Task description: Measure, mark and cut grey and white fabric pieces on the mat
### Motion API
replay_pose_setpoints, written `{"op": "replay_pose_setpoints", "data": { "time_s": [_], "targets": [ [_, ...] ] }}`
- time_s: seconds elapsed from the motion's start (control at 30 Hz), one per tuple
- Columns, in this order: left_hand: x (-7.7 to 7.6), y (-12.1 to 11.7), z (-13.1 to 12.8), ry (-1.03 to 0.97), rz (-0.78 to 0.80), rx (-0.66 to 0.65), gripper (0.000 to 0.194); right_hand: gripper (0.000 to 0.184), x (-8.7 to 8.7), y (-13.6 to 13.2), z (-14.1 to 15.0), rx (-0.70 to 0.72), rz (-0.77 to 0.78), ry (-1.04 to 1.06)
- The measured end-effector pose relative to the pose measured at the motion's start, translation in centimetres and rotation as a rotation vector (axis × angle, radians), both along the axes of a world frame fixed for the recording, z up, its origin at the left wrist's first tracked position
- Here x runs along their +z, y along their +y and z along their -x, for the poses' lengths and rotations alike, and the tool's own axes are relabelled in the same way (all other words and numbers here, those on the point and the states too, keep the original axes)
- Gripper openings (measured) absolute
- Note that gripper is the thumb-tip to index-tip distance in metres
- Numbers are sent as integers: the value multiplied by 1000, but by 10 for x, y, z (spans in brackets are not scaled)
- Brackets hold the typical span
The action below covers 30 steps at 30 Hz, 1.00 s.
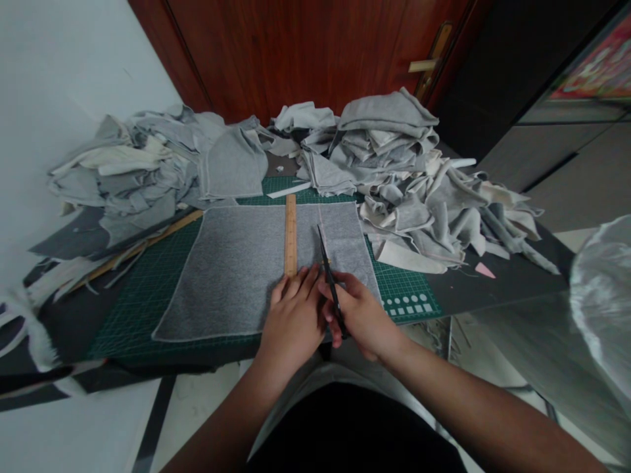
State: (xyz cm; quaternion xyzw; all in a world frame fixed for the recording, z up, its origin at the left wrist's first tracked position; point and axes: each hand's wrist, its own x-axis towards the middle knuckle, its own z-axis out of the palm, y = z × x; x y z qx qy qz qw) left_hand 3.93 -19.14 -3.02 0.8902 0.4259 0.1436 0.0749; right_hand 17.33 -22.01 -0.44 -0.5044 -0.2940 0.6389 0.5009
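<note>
A grey piece of fabric [231,263] lies spread on a green cutting mat [162,263], with a pale line running across its right part. Across the fabric rests a wooden ruler [290,230], pointing away from me. My left hand [294,318] lies palm down over the ruler's near end, its fingers stretched out on the fabric. In my right hand [362,315] is a pair of black scissors [325,259], blades pointing away from me just above the fabric, right of the ruler. The hands are side by side, close to the table's front edge.
Grey fabric pieces are heaped at the back left [142,164] and right [389,138]. A long wooden stick [172,228] lies at left. Pink tailor's chalk [485,270] sits on the dark table [513,289]. A clear plastic bag [604,289] stands at right; a wooden door [305,52] is behind.
</note>
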Motion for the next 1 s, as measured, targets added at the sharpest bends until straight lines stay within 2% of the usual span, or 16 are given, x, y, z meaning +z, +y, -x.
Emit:
{"op": "replay_pose_setpoints", "data": {
  "time_s": [0.27, 0.6, 0.83, 1.0],
  "targets": [
    [-1, -1, -1, -5, -4, 12, 49, 52, -1, 7, 0, -16, -11, -27],
    [-4, -2, -1, 4, -58, 29, 49, 70, -3, 17, -1, -28, -6, -24],
    [-4, -2, 0, -18, -60, 24, 52, 66, -5, 23, -2, -23, -28, -39],
    [-2, -2, -2, -28, -59, 24, 42, 61, -1, 30, -5, -19, -22, -35]
  ]
}}
